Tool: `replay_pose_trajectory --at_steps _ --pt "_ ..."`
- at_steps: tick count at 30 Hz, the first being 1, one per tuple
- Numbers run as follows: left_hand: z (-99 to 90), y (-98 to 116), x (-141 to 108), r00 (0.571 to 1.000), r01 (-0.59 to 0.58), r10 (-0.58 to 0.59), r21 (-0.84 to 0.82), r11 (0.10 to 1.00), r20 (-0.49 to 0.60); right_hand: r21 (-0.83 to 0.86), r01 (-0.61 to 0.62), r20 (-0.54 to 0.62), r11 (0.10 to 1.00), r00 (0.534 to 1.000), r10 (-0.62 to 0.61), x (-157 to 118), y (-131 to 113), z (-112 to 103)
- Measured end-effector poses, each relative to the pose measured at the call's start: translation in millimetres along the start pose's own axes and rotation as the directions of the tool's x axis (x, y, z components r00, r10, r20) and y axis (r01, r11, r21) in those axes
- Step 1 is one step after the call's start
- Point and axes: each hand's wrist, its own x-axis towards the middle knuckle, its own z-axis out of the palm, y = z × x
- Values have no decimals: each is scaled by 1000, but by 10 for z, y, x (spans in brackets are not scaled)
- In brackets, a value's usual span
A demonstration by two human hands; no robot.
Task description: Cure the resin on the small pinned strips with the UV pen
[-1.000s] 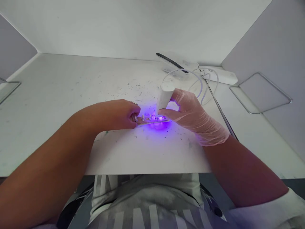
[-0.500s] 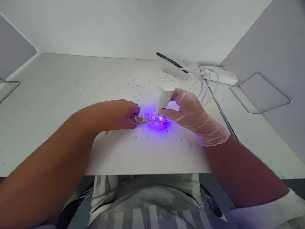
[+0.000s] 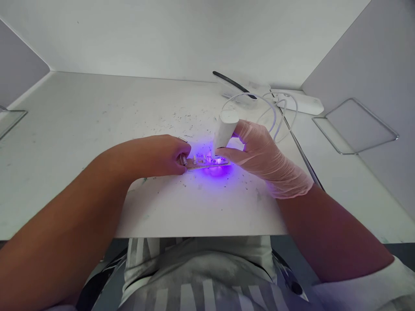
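Near the middle of the white table, my bare left hand (image 3: pixel 168 156) pinches the left end of a narrow strip (image 3: pixel 197 165) that carries several small pale pieces. My right hand (image 3: pixel 256 151), in a thin translucent glove, is closed round a white handheld lamp (image 3: pixel 226 129). The lamp is tilted a little, its lower end right over the right part of the strip. Violet-blue light spreads from there onto the strip and the table. The lamp's end and my right fingertips partly hide the pieces beneath.
Behind my right hand lie a white cable (image 3: pixel 274 113), a black-edged clear item (image 3: pixel 234 84) and a white device (image 3: pixel 303 103). A wire frame (image 3: pixel 356 125) stands at the right. Dark specks dot the table (image 3: pixel 81 112).
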Motion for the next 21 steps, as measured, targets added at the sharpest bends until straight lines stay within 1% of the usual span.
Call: replay_pose_trajectory --at_steps 6,13,21 --pt "2 -3 4 1000 -10 10 -1 1000 -14 -12 9 -4 1000 1000 -9 -5 8 2" --pt "-15 17 -5 1000 0 0 -3 1000 -1 9 19 -1 1000 1000 -19 1 19 4" --pt "-21 26 -5 999 45 -45 -18 999 21 4 27 -5 1000 1000 -27 -4 23 -1"
